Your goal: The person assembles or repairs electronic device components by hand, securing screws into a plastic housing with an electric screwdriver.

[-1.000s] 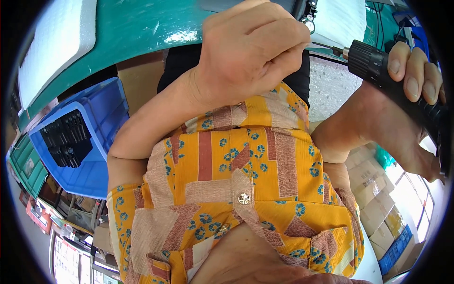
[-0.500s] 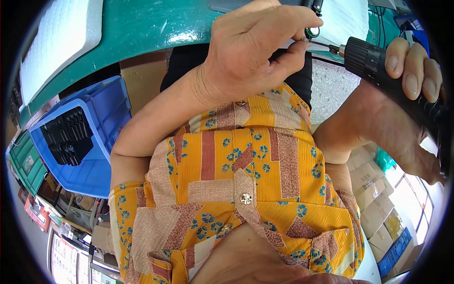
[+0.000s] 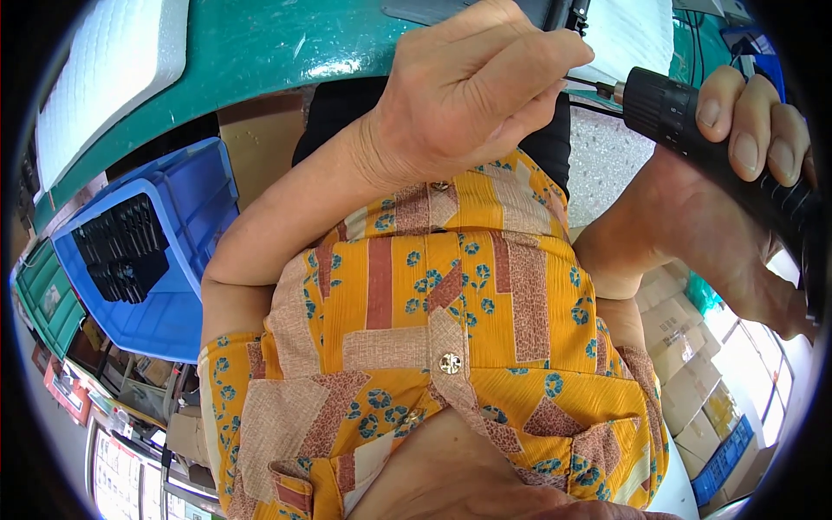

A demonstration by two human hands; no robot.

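Note:
My right hand (image 3: 752,130) is wrapped round a black electric screwdriver (image 3: 663,108), which lies tilted with its thin bit pointing left. The bit's tip reaches the fingers of my left hand (image 3: 481,95). That hand is closed in a pinch, its back turned up, so whatever it holds is hidden behind the fingers. Just beyond the left fingertips, a black plastic part (image 3: 579,17) with small knobs shows at the top edge, partly covered by the hand.
A green tabletop (image 3: 286,43) runs along the far side, with a white foam sheet (image 3: 121,78) at left and another white sheet (image 3: 637,39) at right. Left of my body, a blue crate (image 3: 195,217) holds several black parts (image 3: 126,247). Cardboard boxes (image 3: 685,381) stand at right.
My left hand has turned slightly and its fingers have closed over, hiding the small round green-rimmed piece seen before at the fingertips. The screwdriver has shifted slightly left.

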